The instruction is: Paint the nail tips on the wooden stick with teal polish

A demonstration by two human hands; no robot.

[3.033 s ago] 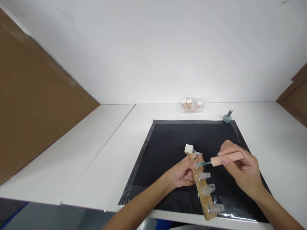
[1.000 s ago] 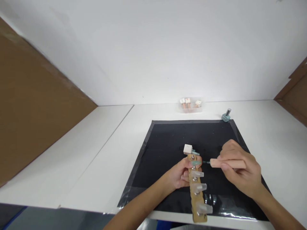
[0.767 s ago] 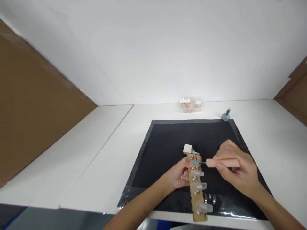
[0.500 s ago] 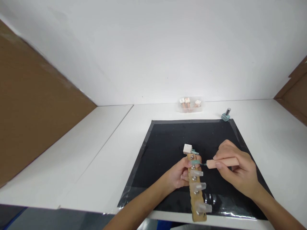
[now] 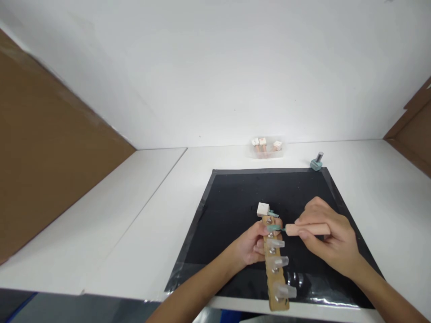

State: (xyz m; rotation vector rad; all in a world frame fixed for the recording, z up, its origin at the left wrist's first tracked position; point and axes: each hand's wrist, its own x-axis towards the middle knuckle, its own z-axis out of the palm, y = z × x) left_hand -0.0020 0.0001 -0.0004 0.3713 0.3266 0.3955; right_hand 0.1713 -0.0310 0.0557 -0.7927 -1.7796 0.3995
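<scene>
My left hand [image 5: 252,244] is closed around the far part of a tan nail display stand [image 5: 272,282], a long strip with metal studs along it. Several false nail tips [image 5: 285,291] stick out from its right side; the near ones are clear. The second from the far end is a green-coated nail tip [image 5: 273,228]. In my right hand [image 5: 332,235] is a nail polish brush [image 5: 308,229], its pale pink handle pinched between thumb and fingers. The bristles point left and meet the tip's right end. Beyond the stand sits a white-topped nail polish bottle [image 5: 263,209], partly hidden.
A black mat [image 5: 235,188] lies under my hands on the white table [image 5: 144,229]. Behind it stands a clear plastic box [image 5: 267,154] with several white-and-pink pieces. A green bottle with a silver cap [image 5: 316,162] is at the mat's far right corner. Brown panels flank the table.
My right hand and the brush have shifted slightly left, bringing the bristles closer over the green nail tip. My left hand and the stand stay nearly in place.
</scene>
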